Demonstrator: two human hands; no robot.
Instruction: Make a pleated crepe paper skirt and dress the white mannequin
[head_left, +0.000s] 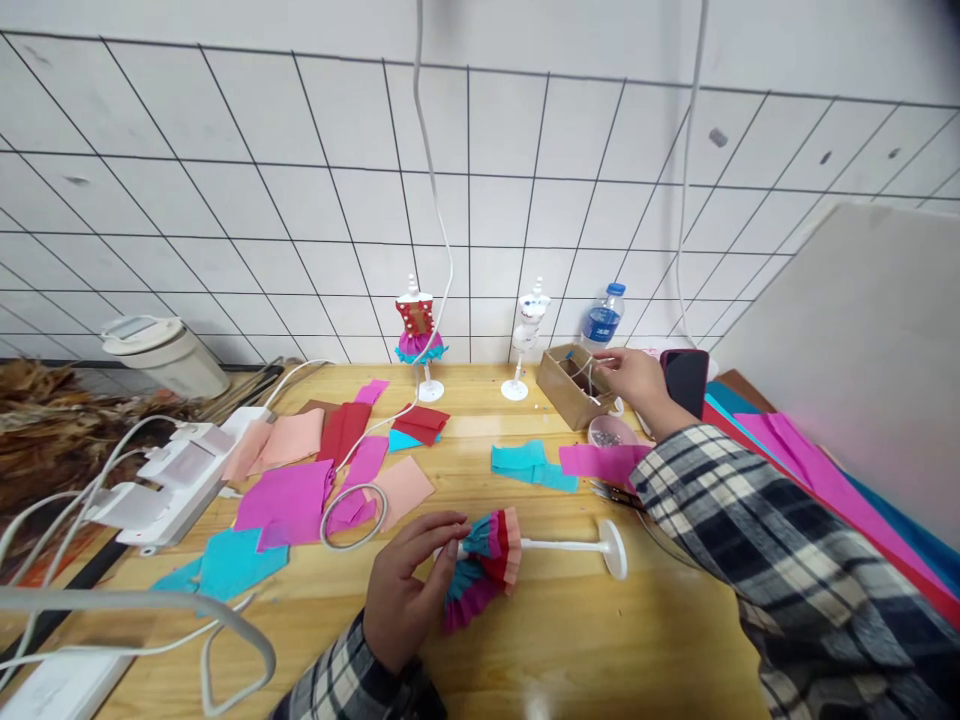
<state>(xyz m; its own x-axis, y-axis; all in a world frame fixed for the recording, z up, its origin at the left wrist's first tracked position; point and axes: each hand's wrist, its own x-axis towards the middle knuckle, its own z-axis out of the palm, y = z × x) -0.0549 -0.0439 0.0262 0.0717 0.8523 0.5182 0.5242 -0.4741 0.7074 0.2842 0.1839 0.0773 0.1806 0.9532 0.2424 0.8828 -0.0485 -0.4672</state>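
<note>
My left hand (409, 585) is closed around the upper end of a miniature dress form (570, 545) lying on its side, its white pole and round base pointing right. Around the form sits a ruffled crepe paper skirt (501, 550) in turquoise, magenta, red and peach layers; my fingers press on its turquoise end and hide the torso. At the far right, my right hand (634, 382) reaches over a small cardboard box (566, 398), fingertips pinched at its opening beside thin pale strands. What they hold, if anything, is too small to make out.
Two miniature dress forms, one dressed (417, 320) and one white (531, 325), stand by the tiled wall. Crepe paper pieces (289, 500) lie left; a turquoise strip (534, 465) lies centrally. A pink dish (611, 432), water bottle (602, 318), phone (685, 380) and power strip (195, 480) surround the workspace.
</note>
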